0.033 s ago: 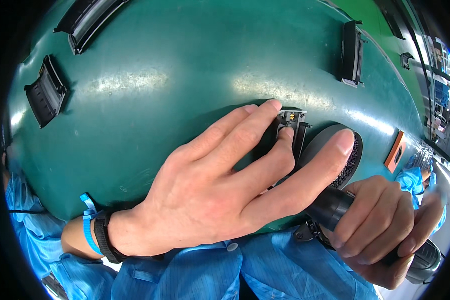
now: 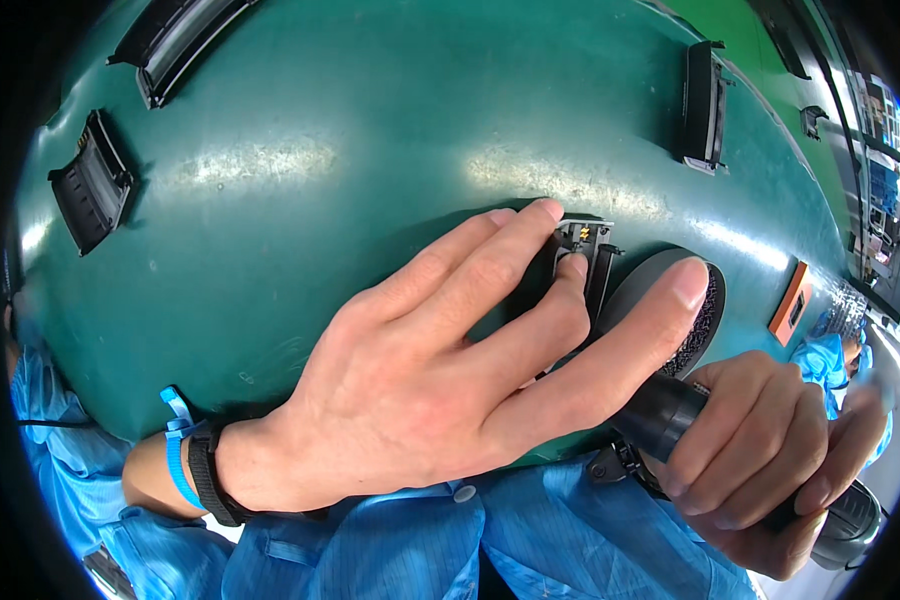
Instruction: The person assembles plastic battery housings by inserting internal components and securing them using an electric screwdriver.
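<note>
Left fingers [image 2: 475,285] splayed, right fingers [image 2: 768,430] curled

Green table [image 2: 400,100], black tool [image 2: 662,412]

No lettering, labels, numbers or signs can be read on anything here.

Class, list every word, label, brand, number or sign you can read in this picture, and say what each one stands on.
Readable text: none.
Black part with gold contacts: no lettering can be made out.
Black tool with a round head: none can be made out.
Orange-brown piece: a dark patch, too small to tell whether it is a marking.
Background at far right: too small and blurred to read.
</note>
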Motion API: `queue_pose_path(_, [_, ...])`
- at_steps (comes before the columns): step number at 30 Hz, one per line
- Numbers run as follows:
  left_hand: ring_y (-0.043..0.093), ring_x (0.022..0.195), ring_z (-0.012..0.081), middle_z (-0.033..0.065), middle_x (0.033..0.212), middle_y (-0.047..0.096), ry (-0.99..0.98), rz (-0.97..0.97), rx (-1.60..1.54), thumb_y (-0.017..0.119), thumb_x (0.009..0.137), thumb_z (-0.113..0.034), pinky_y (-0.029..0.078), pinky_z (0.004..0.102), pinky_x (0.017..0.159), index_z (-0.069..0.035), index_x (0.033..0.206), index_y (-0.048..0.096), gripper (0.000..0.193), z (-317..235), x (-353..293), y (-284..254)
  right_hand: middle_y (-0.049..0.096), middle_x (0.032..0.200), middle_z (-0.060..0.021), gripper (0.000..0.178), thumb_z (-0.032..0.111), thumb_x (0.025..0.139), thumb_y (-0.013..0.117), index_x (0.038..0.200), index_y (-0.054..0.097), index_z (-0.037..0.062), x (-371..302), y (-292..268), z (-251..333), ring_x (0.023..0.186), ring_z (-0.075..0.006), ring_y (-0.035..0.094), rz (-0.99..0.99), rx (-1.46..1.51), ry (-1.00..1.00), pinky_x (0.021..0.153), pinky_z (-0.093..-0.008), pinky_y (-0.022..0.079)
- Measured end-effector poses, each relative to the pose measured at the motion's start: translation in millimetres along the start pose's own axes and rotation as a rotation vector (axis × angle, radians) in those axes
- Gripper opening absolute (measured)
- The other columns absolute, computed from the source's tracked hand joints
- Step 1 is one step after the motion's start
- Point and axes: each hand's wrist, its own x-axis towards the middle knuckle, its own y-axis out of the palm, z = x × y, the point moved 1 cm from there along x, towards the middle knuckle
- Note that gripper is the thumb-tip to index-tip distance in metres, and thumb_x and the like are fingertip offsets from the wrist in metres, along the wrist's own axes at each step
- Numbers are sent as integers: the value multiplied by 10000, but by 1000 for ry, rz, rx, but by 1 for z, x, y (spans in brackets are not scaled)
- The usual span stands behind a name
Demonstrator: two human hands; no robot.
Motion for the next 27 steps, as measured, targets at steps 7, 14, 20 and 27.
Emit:
queue_pose_path(7, [707,1011,336,79,1178,732,-12,-28,-12,805,765,-1,620,423,831,-48,1306,626,572,-3,-1,0,577,654,-65,269,182,988,627,1110,401,101,15,8,8,441,-196,546,558,-14,180,407,-350,493])
queue_pose_path(14, [675,992,294,58,1006,690,-34,-81,16,692,825,-78,607,380,875,-105,1388,627,567,-4,-5,2,579,646,-68,267,221,999,625,1088,404,100,14,33,13,459,-217,567,658,-215,218,475,-380,540])
queue_pose_path(20, [665,1029,279,63,963,681,-65,-75,22,665,833,-103,600,368,899,-106,1386,638,553,3,-5,-7,530,478,-44,292,132,900,663,965,388,60,8,40,-21,334,-108,484,391,-9,-47,341,-237,441])
queue_pose_path(27, [613,1223,367,126,1282,643,18,242,-24,612,833,-115,547,448,1022,10,1416,563,598,0,9,-36,544,565,-84,232,126,964,632,973,410,56,22,33,-4,478,-186,551,393,24,223,474,-364,461])
